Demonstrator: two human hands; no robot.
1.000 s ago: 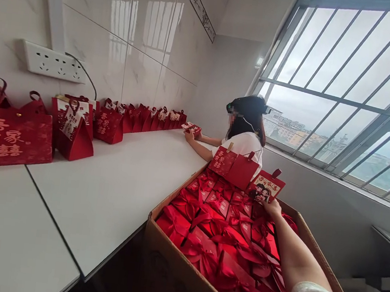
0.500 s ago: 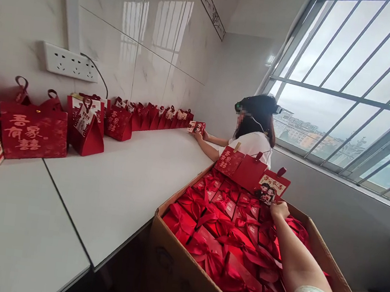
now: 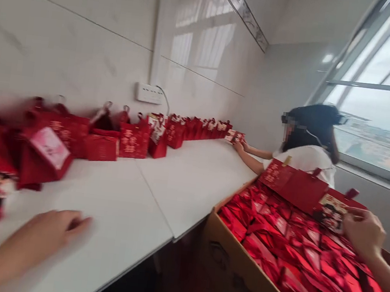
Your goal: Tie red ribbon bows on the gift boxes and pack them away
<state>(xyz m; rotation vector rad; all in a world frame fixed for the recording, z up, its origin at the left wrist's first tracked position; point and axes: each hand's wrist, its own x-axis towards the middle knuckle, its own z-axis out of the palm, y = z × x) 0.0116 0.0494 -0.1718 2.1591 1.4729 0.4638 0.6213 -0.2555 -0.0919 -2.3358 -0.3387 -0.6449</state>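
My right hand point(image 3: 364, 231) pinches a red gift bag with a cartoon couple printed on it point(image 3: 332, 211), at the far side of a cardboard box point(image 3: 236, 274). The box is packed with several flat red gift bags point(image 3: 293, 243). My left hand point(image 3: 53, 227) hovers low over the white table point(image 3: 160, 194) near its front edge, fingers loosely curled with nothing in them. The frame is blurred by motion.
A row of several assembled red gift bags point(image 3: 135, 138) stands along the tiled wall, with more at the left point(image 3: 43, 151). A power strip point(image 3: 148, 93) is on the wall. Another person point(image 3: 305, 145) at the far end holds a red bag point(image 3: 235, 136). A window is at the right.
The view has swung left. My left hand has come into view over the table. My right hand still holds the cartoon-couple bag at the box's far side.
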